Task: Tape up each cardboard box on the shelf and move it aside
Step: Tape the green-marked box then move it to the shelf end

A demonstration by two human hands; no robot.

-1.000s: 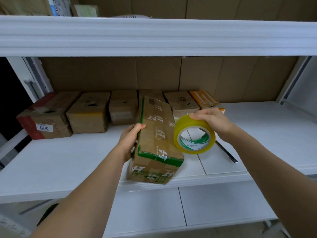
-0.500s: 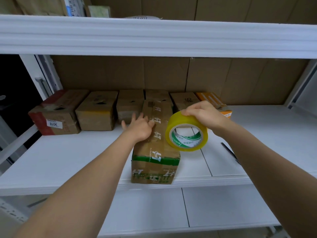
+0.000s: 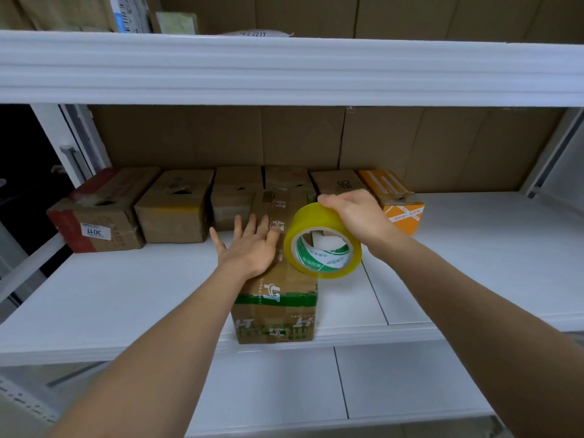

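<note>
A long cardboard box [image 3: 278,298] with green printed bands lies flat on the white shelf [image 3: 126,298], its near end at the front edge. My left hand [image 3: 249,248] rests on its top with fingers spread and straight. My right hand [image 3: 354,216] grips a yellow roll of tape [image 3: 322,248] from above, holding it on edge over the box's right side. Behind, a row of several cardboard boxes [image 3: 177,213] stands along the back wall, ending in an orange-and-white box [image 3: 398,203].
A red-sided box with a white label [image 3: 94,213] sits at the far left of the row. The shelf board above [image 3: 284,67] hangs low over the space. A lower shelf [image 3: 379,380] lies beneath.
The box went from tilted on its edge in my left hand's grip to lying flat on the shelf. My left hand opened and now rests on top. The tape roll moved slightly left.
</note>
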